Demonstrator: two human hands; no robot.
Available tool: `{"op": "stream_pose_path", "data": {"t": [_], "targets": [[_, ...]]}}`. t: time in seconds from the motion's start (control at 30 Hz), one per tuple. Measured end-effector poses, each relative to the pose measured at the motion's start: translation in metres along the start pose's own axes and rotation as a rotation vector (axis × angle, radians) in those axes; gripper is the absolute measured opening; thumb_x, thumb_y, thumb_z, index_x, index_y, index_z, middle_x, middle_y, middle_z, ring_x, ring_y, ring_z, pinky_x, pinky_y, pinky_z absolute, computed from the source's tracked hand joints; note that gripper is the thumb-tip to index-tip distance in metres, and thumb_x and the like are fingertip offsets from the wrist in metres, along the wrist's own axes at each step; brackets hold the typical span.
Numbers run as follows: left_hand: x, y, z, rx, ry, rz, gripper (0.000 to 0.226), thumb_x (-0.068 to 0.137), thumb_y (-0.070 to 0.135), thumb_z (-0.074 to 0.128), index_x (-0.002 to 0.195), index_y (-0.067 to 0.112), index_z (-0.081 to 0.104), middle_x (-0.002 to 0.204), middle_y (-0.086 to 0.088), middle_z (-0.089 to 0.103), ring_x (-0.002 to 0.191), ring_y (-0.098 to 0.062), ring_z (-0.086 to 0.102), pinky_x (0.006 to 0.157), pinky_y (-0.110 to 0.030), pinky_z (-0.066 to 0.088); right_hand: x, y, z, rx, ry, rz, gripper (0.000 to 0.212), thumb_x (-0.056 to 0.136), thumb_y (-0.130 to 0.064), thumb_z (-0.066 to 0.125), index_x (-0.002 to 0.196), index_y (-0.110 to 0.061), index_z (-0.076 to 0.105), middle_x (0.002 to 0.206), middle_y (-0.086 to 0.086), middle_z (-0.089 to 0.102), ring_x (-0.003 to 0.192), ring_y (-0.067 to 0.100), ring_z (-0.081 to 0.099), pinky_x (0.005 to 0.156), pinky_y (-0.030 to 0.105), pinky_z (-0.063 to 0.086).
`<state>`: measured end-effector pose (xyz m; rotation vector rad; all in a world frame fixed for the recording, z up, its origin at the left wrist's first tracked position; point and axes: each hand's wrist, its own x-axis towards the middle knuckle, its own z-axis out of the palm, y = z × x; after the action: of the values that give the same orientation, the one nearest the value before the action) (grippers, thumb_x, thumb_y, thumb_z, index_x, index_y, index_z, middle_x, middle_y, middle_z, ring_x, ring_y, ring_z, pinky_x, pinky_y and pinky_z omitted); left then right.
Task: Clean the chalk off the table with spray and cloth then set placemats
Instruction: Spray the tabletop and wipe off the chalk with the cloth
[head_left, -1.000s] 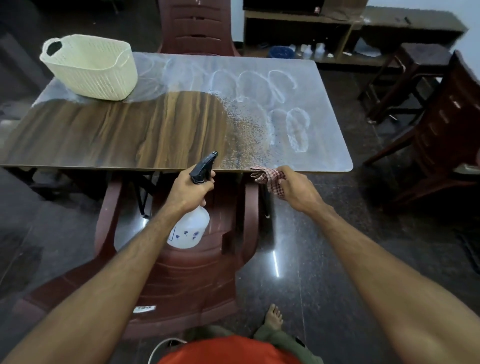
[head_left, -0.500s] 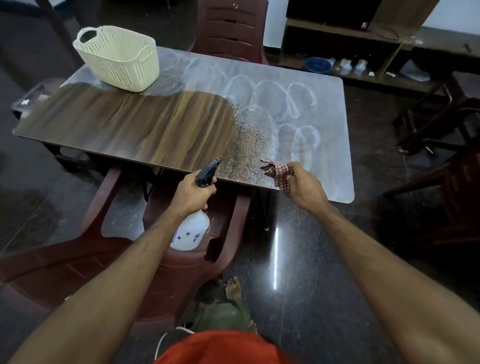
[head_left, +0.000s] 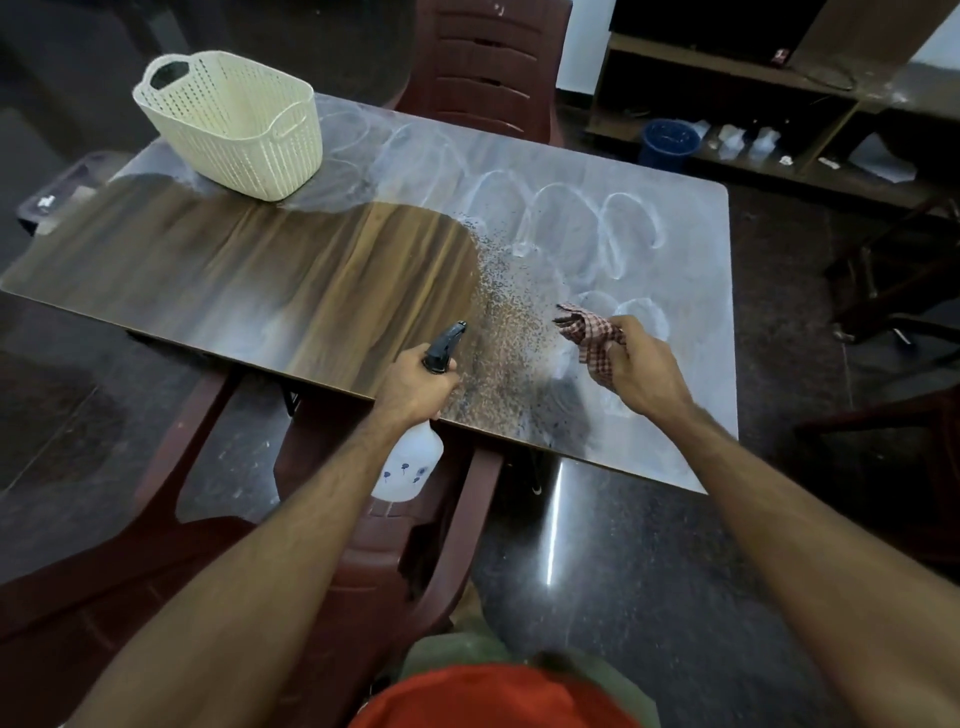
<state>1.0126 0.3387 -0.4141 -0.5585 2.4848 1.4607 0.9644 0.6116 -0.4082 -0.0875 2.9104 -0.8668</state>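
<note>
The wooden table (head_left: 234, 280) shows bare dark grain on its left half. White chalk loops (head_left: 587, 228) cover the right half, with a speckled band of spray droplets (head_left: 506, 332) between the two. My left hand (head_left: 413, 387) grips a white spray bottle (head_left: 410, 462) by its black nozzle at the near table edge, nozzle aimed at the droplets. My right hand (head_left: 647, 371) holds a bunched red-checked cloth (head_left: 589, 332) just above the chalky surface, right of the droplets.
A cream woven basket (head_left: 234, 124) stands on the far left corner of the table. Maroon plastic chairs sit at the near side (head_left: 363, 561) and the far side (head_left: 488, 62). Low shelves (head_left: 727, 104) with a blue bucket (head_left: 667, 143) line the back wall.
Both hands moved forward from the near edge over the table. The cloth now hovers above the chalk marks. The view has shifted closer and rightward.
</note>
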Motion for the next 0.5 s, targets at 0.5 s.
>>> {"op": "stream_pose_path", "data": {"t": [0.5], "targets": [[0.046, 0.025, 0.016, 0.024, 0.067, -0.132, 0.009, 0.083, 0.021, 0.066, 0.091, 0.016, 0.066, 0.065, 0.001, 0.064, 0.051, -0.019, 0.063, 0.065, -0.041, 0.061, 0.110, 0.023, -0.006, 0.021, -0.059, -0.077, 0.027, 0.102, -0.014, 0.040, 0.127, -0.009, 0.050, 0.115, 0.017, 0.064, 0.090, 0.026, 0.053, 0.075, 0.037, 0.044]]}}
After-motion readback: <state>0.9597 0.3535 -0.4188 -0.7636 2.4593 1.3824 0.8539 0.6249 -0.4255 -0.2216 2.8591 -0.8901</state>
